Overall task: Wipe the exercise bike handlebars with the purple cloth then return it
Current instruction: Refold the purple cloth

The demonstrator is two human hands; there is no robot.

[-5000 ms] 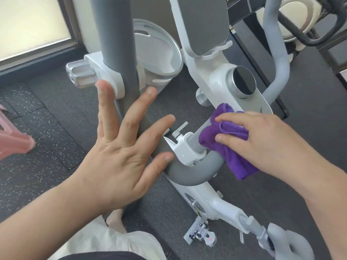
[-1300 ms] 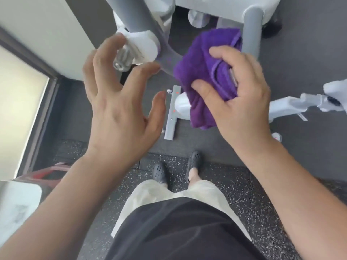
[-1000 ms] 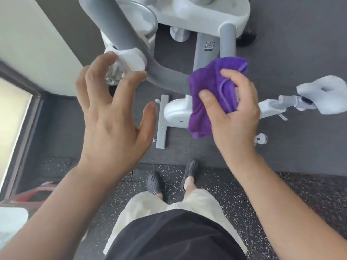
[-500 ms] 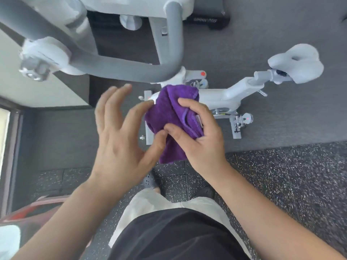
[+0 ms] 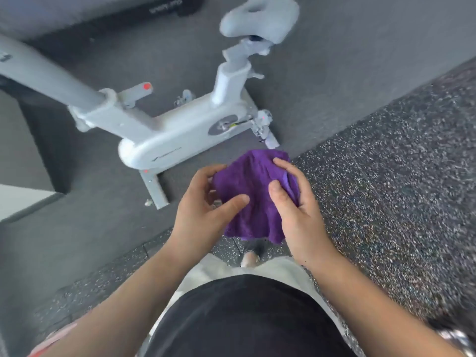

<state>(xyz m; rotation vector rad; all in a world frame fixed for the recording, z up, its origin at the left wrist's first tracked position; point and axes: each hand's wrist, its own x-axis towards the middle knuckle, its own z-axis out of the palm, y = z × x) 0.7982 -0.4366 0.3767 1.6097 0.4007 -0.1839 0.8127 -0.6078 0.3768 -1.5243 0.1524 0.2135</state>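
- Holding the purple cloth (image 5: 253,199) in front of the body, both hands are on it: the left hand (image 5: 203,204) pinches its left side between thumb and curled fingers, and the right hand (image 5: 293,204) grips its right side, thumb pressed on top.
- The cloth hangs bunched between the hands, its lower edge drooping free above the speckled floor (image 5: 399,176), well apart from the exercise bike (image 5: 177,130). The handlebars are out of view.
- It looks soft, light and limp, a fuzzy weave that should not slip; it will fold wherever it is not supported.
- Taking it by two corners or an edge would spread it flat; a single bunched grip is enough to carry it back.
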